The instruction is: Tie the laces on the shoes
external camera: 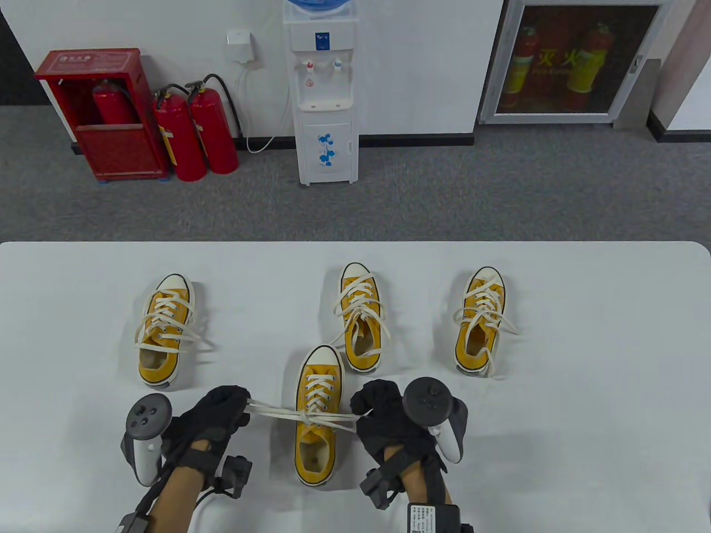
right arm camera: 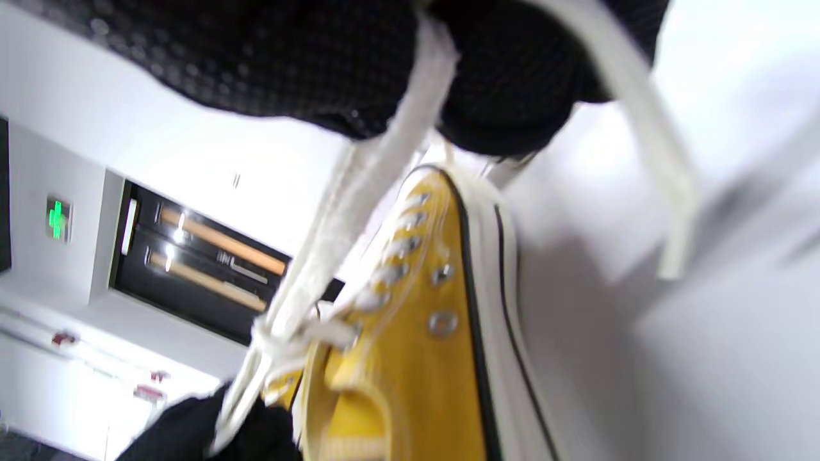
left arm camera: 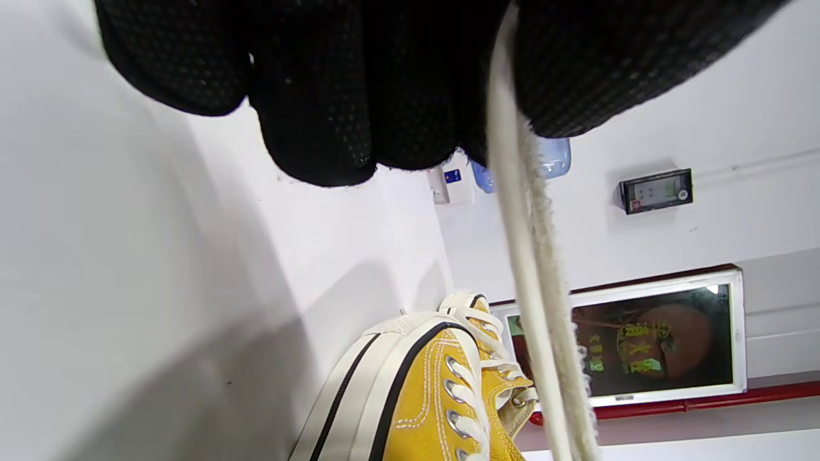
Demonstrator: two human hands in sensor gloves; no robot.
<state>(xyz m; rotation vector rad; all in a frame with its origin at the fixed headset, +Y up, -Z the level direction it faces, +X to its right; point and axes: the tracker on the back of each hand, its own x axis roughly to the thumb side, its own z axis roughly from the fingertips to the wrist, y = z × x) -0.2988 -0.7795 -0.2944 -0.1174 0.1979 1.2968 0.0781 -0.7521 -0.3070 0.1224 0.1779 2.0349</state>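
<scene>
At bottom centre, I have my left hand (external camera: 222, 413) and right hand (external camera: 383, 416) each pinching the laces (external camera: 278, 412), drawn apart to cinch the nearest shoe's (external camera: 316, 416) knot.

Four yellow shoes (external camera: 318, 413) upright, toes away, nearest one's cream laces (external camera: 278, 412) pulled sideways

Both gloved hands are coming in from the near edge of the table view, forearms angling slightly toward each other. The left hand (external camera: 219, 413) is sitting left of centre, its fingers (left arm camera: 320, 96) curling tight and pinching a lace. The right hand (external camera: 383, 413) is sitting just right of centre, fingers (right arm camera: 500, 96) bunching into a fist around another lace. Trackers are riding on the outer side of each hand.
</scene>
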